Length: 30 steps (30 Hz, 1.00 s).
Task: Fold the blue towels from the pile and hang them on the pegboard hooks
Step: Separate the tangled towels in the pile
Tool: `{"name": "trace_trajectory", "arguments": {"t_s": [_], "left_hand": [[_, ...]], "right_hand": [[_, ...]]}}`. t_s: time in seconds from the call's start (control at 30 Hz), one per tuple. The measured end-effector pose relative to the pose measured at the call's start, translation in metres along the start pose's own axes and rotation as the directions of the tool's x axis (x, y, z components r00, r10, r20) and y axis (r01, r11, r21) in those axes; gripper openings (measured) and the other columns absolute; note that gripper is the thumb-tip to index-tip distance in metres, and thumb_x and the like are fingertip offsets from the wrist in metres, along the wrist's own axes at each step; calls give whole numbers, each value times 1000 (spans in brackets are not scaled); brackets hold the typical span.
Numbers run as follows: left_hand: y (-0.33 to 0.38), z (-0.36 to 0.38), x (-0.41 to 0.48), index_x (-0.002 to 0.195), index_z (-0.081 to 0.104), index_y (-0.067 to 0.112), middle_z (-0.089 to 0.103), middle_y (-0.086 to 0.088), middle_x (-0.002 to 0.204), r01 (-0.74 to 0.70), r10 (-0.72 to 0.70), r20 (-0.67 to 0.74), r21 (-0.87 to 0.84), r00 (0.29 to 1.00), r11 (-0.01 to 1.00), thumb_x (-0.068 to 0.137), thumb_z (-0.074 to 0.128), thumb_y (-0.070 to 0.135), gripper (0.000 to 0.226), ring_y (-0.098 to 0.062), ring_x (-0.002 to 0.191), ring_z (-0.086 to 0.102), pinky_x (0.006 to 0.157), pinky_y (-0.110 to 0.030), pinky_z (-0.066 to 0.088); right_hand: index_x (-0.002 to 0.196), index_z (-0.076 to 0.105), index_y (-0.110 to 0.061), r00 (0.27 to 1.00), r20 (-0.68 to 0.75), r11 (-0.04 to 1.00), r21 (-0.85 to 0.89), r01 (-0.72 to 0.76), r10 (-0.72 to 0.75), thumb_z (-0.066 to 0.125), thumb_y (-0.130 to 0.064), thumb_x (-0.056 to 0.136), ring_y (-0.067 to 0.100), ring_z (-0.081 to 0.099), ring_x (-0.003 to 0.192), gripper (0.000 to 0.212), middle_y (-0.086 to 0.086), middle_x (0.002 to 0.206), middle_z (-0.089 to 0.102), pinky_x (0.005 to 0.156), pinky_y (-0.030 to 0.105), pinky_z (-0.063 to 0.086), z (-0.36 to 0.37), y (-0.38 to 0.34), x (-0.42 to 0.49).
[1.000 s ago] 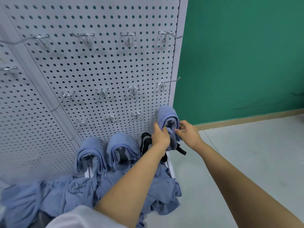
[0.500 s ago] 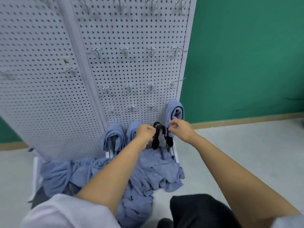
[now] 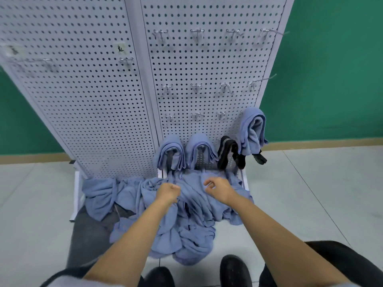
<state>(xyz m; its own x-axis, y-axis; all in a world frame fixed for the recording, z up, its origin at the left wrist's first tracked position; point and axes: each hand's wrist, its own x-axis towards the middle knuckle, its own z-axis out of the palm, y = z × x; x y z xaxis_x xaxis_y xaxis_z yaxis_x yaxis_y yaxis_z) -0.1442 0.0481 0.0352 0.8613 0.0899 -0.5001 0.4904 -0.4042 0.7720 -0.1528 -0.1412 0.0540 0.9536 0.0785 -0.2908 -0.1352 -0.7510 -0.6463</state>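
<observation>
The step in hand looks like picking the next towel out of the pile (image 3: 186, 216). The pile lies crumpled on the floor at the foot of the pegboard (image 3: 93, 100), in the lower middle of the frame. It has no clear long axis. It spreads from a bunched lump at the lower left across to the right edge of the board's base, and a tongue of it runs down toward the person's shoes (image 3: 234, 270). A dark grey cloth (image 3: 89, 235) shows under its left side.

The left hand (image 3: 166, 192) sits on the pile as a closed fist; it cannot be told whether cloth is caught inside it. Just above it, two folded towels (image 3: 171, 152) hang side by side on the lowest hooks, fold uppermost, long axis vertical, ends pointing down.

The right hand (image 3: 217, 188) hovers just over the pile, fingers loosely curled with nothing seen between them. Above it a black strap-like thing (image 3: 229, 152) hangs on a hook, and to its right a third folded towel (image 3: 253, 129) hangs one row higher, also vertical.

The next move likely calls for pulling a single towel free of the tangle, finding its corners, folding it into a narrow strip and draping it over one of the bare hooks (image 3: 195, 116) in the middle of the board.
</observation>
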Motion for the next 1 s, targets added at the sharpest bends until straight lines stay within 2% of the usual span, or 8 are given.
{"name": "trace_trajectory", "arguments": {"t_s": [0.2,0.3,0.4,0.53,0.63,0.8,0.87,1.0], "left_hand": [[-6,49,48,62,38,13,39,-9,66,2,-5,39,70,999,998,93,45,8,32,-20,61,33,61,-31,28],[15,72,70,65,41,20,43,-1,68,-73,64,64,145,996,987,92,50,4,33,-21,74,41,70,-28,35],[31,91,92,91,49,18,54,-4,86,-146,134,77,176,988,974,93,53,4,14,-26,86,52,73,-29,42],[33,110,116,139,37,16,57,-16,119,-164,148,86,213,985,963,95,45,5,46,-31,102,56,78,-31,42],[31,116,122,144,35,18,56,-14,115,-211,184,146,203,972,956,96,42,-1,52,-26,89,53,71,-27,40],[31,98,104,118,62,8,58,-15,117,-316,261,229,247,938,916,95,42,-4,33,-26,99,55,87,-32,50],[32,84,90,89,61,8,52,-16,89,-353,262,289,336,921,873,92,54,0,11,-20,83,47,78,-29,48],[48,57,52,61,37,17,39,-7,70,-439,295,351,464,889,770,82,74,17,43,-17,71,38,56,-25,27]], "right_hand": [[116,58,0,992,-2,992,30,-123,123,49,-2,93,37,59,103,25,25,109,62,84,38,48,18,44,41],[121,56,-6,991,-41,991,-31,-132,130,53,-6,91,29,58,107,30,16,121,59,87,34,47,20,62,67],[128,50,-7,987,-81,983,-102,-150,142,52,-5,90,32,56,111,38,17,131,49,92,37,45,25,76,93],[140,38,-11,986,-37,969,-184,-167,163,51,-8,93,32,51,120,49,15,139,41,96,35,42,32,89,114],[135,42,-11,986,-20,964,-206,-167,166,50,-10,93,32,56,112,43,16,128,54,83,36,46,38,97,117],[78,53,-14,992,-31,977,-169,-126,123,51,-11,91,26,53,76,13,6,73,56,56,31,38,20,85,97],[83,61,-6,995,-46,987,-130,-91,86,51,-9,89,28,55,77,12,12,78,61,59,32,39,5,75,84],[86,62,-13,997,-74,998,-65,0,-4,55,-11,89,23,54,76,8,7,79,60,65,30,39,-31,46,49]]}}
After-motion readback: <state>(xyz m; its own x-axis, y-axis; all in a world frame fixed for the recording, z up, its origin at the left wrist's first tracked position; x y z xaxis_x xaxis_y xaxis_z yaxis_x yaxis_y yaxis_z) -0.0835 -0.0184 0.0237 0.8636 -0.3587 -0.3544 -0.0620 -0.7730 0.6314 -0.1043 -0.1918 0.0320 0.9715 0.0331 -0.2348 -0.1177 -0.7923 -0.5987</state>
